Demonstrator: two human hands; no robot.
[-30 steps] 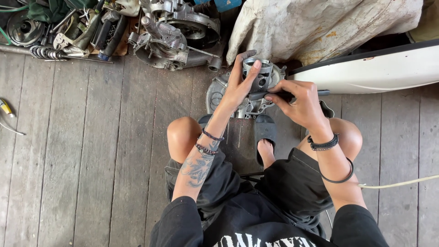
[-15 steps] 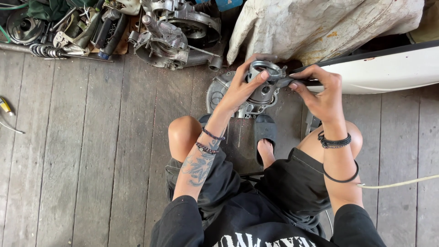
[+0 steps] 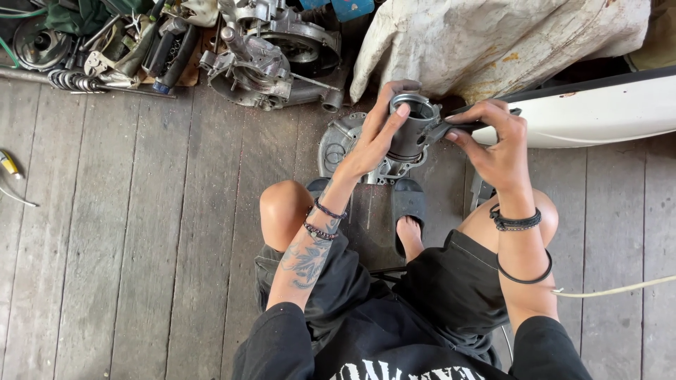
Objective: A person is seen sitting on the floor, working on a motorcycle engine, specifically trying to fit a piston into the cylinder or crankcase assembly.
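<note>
I sit on a grey plank floor with my knees apart. My left hand [image 3: 377,137] grips a round grey metal cylinder part [image 3: 414,128], lifted above a flat engine casing [image 3: 338,144] that lies on the floor between my feet. My right hand [image 3: 493,144] holds a dark-handled tool [image 3: 458,128] whose tip meets the side of the cylinder. Black bands circle both wrists.
A larger engine block [image 3: 271,53] and a heap of springs, cables and metal parts [image 3: 105,49] lie along the far edge. A dirty cloth bundle [image 3: 493,39] and a white curved panel [image 3: 598,109] are at the right. A white cable [image 3: 620,288] crosses the floor.
Both hands have lifted the cylinder off the casing and turned it upward; my right hand moved out to the right with the tool at the cylinder's side.
</note>
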